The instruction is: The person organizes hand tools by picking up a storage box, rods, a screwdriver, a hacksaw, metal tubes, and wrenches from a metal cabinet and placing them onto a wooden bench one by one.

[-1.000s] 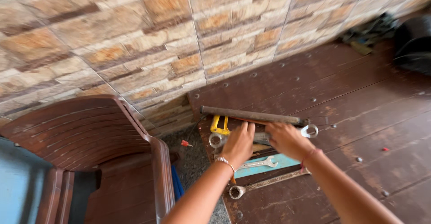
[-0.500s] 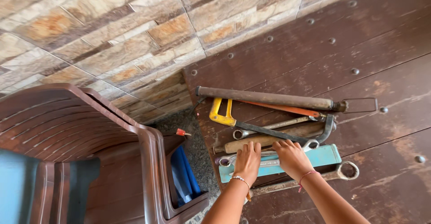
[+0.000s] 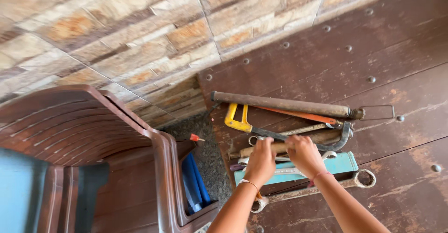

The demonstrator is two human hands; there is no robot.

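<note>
Both hands moved up off the teal flat tool [image 3: 343,162] onto the wooden handle [image 3: 280,147] in the tool pile. Left hand [image 3: 261,162] and right hand [image 3: 304,153] lie side by side, fingers curled over it; firm grasp or just resting, can't tell. Handle sits between the yellow-handled hacksaw [image 3: 238,119] and the teal tool, on the brown wooden platform [image 3: 401,65].

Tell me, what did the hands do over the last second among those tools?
Half a second ago both hands lay flat on the teal box. Now the left hand and right hand have moved up and curl their fingers over the wooden handle. The hacksaw, long rusty bar and big ring spanner stayed put.
</note>
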